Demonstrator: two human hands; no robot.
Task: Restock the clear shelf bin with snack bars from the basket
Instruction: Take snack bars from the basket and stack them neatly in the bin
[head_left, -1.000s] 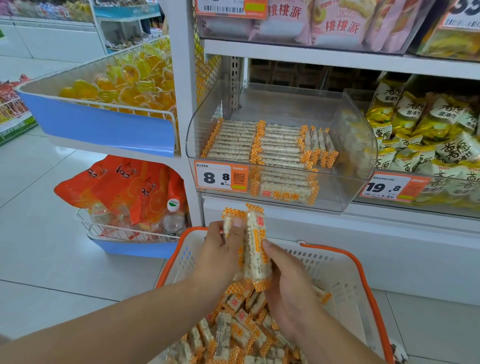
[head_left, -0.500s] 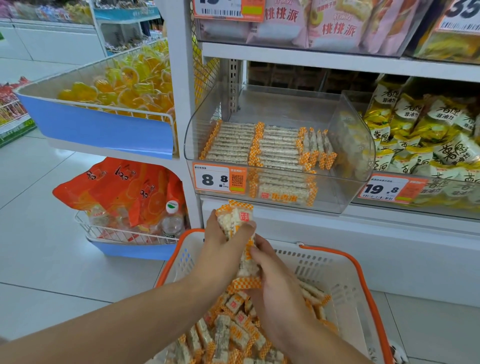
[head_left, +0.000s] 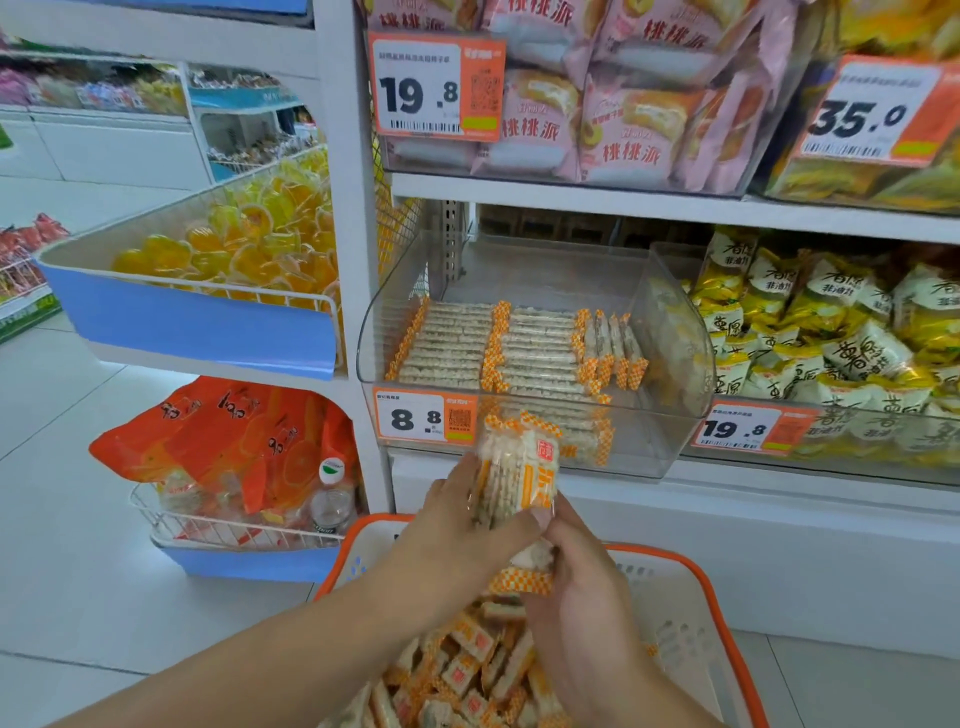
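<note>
A stack of white snack bars with orange checked ends stands upright between both hands, just below the clear shelf bin. My left hand grips the stack from the left; my right hand holds its lower end. Neat rows of the same bars lie flat in the bin, with a few standing on edge at the right. Below my hands is the white basket with an orange rim, holding several loose bars.
A price tag reading 8.8 is on the bin front. Yellow snack bags fill the bin to the right, pink cake packs the shelf above. At left are a blue tray of orange jellies and a wire rack of orange bags.
Both hands have gathered the bars into one tight stack and raised it toward the bin front. The view has tilted upward, showing more of the upper shelf.
</note>
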